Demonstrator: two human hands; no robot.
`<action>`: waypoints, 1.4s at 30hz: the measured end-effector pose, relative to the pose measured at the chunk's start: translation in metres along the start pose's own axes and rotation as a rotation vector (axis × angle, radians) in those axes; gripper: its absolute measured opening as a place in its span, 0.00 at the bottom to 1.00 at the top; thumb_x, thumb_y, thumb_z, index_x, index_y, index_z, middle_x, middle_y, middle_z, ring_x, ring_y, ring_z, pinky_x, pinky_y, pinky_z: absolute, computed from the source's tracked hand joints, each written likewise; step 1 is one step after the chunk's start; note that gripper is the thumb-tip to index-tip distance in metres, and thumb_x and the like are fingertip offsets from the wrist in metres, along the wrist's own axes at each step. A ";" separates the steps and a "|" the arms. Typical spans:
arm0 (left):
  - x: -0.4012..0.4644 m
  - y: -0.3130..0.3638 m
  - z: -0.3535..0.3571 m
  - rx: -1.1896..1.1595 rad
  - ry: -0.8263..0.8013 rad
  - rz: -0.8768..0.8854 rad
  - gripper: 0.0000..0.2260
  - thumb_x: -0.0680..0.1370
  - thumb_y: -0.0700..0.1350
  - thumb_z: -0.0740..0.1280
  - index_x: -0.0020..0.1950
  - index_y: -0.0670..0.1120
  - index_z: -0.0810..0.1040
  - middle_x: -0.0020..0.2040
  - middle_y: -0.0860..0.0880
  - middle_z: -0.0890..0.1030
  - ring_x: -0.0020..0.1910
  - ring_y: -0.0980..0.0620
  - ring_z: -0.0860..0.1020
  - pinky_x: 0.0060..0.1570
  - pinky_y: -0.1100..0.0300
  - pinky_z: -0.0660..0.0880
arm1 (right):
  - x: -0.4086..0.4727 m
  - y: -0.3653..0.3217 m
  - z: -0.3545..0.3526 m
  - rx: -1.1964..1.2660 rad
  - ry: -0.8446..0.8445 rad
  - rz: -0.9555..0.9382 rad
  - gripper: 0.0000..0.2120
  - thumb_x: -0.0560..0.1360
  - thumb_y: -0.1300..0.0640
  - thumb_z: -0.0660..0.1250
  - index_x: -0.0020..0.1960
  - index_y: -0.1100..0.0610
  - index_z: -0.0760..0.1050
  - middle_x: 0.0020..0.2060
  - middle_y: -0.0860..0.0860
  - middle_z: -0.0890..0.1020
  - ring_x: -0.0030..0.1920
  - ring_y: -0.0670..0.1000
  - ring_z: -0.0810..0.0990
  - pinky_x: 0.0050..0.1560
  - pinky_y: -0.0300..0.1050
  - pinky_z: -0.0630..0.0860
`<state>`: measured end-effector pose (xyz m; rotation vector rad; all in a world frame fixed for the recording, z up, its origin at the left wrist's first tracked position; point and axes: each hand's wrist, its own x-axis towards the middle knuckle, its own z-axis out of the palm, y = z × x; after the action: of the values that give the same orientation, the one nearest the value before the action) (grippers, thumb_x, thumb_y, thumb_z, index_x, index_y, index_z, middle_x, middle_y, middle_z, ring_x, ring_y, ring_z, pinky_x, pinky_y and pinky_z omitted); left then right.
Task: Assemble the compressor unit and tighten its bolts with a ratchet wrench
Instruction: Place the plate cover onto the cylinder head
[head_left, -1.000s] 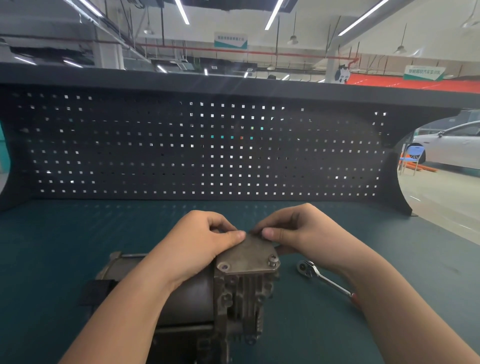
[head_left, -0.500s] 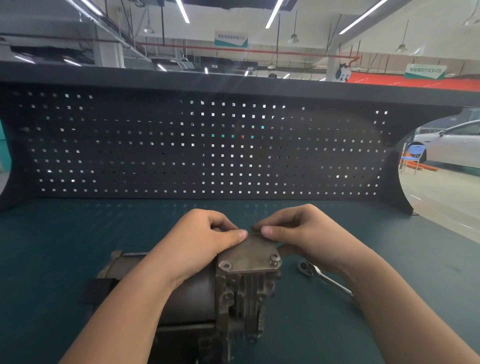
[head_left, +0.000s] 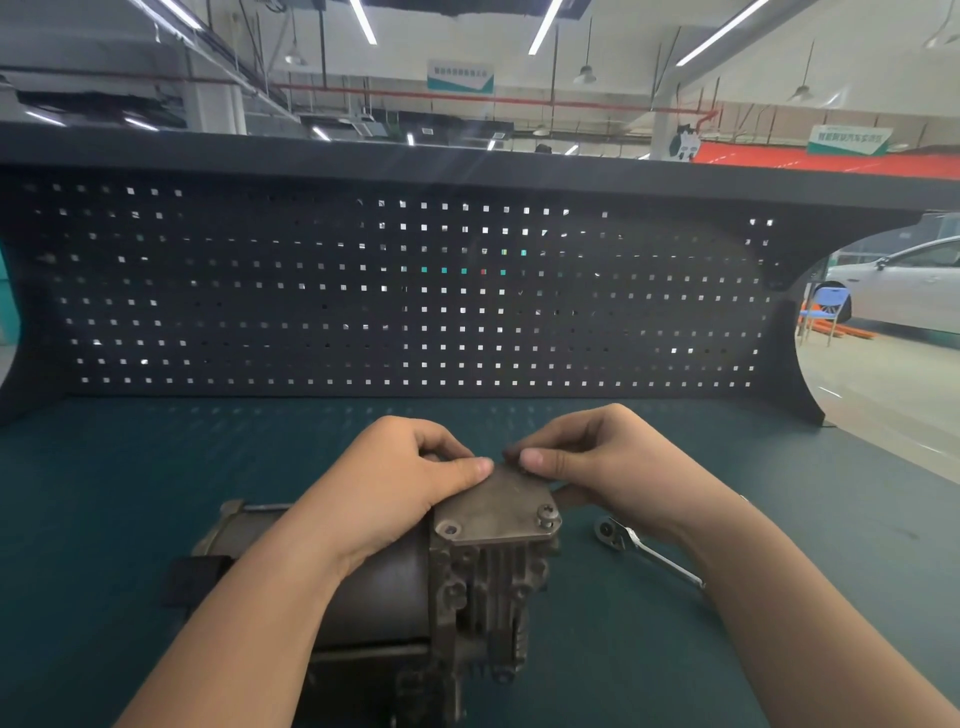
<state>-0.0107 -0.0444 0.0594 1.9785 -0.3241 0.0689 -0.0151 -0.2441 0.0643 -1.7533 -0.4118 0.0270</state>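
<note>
The grey compressor (head_left: 384, 597) lies on its side on the teal bench (head_left: 130, 493). Its flat metal cover plate (head_left: 498, 512) sits on top of the finned head. One bolt (head_left: 548, 514) stands in the plate's near right corner, and the near left hole (head_left: 451, 530) is bare. My left hand (head_left: 384, 483) rests over the body, fingers curled, thumb on the plate's far edge. My right hand (head_left: 608, 462) pinches that same far edge from the right; what lies under its fingertips is hidden. The ratchet wrench (head_left: 639, 551) lies on the bench to the right, its handle under my right wrist.
A dark pegboard (head_left: 260, 291) walls off the back of the bench under an overhanging shelf. To the right of the bench are open workshop floor, a blue chair (head_left: 826, 306) and a white car (head_left: 909, 291).
</note>
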 end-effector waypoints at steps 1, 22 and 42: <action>0.000 0.000 0.000 -0.001 0.000 -0.005 0.06 0.73 0.50 0.75 0.39 0.48 0.84 0.31 0.52 0.83 0.29 0.61 0.79 0.33 0.66 0.71 | 0.000 0.000 0.000 0.010 0.005 0.001 0.04 0.73 0.63 0.71 0.42 0.58 0.85 0.40 0.56 0.86 0.41 0.50 0.85 0.39 0.38 0.80; 0.002 -0.001 -0.003 0.000 0.012 0.003 0.18 0.70 0.62 0.71 0.42 0.47 0.83 0.29 0.59 0.82 0.29 0.63 0.77 0.39 0.65 0.70 | -0.003 -0.010 0.012 -0.119 0.216 0.022 0.12 0.69 0.52 0.75 0.36 0.59 0.78 0.33 0.54 0.85 0.35 0.48 0.84 0.36 0.44 0.82; 0.007 0.006 -0.010 -0.434 0.174 -0.148 0.34 0.78 0.69 0.40 0.44 0.46 0.76 0.19 0.53 0.70 0.19 0.55 0.65 0.23 0.65 0.60 | 0.025 -0.054 0.092 -0.905 0.128 -0.081 0.13 0.72 0.57 0.69 0.29 0.50 0.77 0.25 0.51 0.72 0.28 0.47 0.69 0.30 0.39 0.67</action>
<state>-0.0049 -0.0395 0.0706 1.5481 -0.0691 0.0690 -0.0280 -0.1409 0.0994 -2.6036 -0.4316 -0.3815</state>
